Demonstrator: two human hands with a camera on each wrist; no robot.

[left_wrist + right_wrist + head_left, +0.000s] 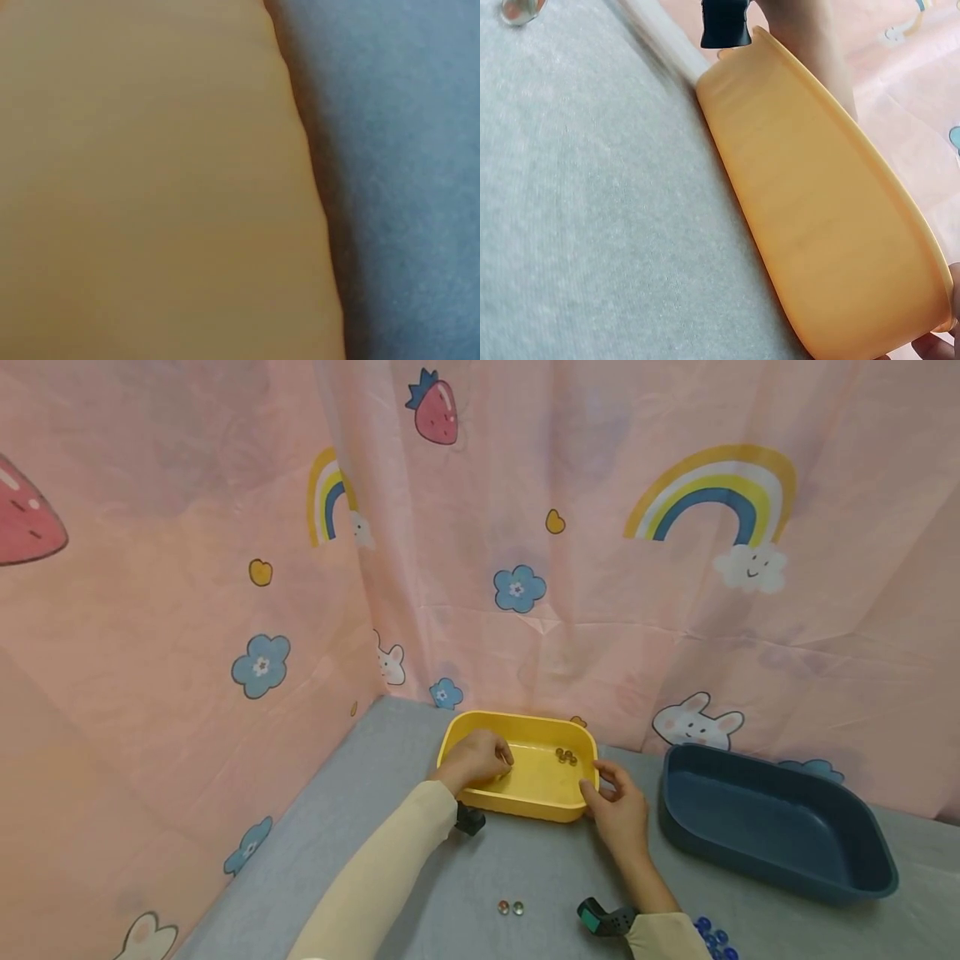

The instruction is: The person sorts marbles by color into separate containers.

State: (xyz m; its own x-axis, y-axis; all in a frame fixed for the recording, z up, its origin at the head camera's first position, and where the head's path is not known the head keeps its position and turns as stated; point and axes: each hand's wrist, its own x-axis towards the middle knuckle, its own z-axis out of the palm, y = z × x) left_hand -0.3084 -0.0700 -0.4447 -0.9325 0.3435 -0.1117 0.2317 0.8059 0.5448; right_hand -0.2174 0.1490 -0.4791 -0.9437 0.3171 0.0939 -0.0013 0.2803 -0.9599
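Left fingers [499, 755] curl inside tray [525, 807]; right fingers [611, 771] grip it.

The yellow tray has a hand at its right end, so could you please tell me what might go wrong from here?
If the right hand tugs or tilts the yellow tray, the amber marbles on its floor could roll.
The blue marbles lie right by the right sleeve, which might scatter them.
The two loose marbles in front of the tray could be knocked away by a passing arm.
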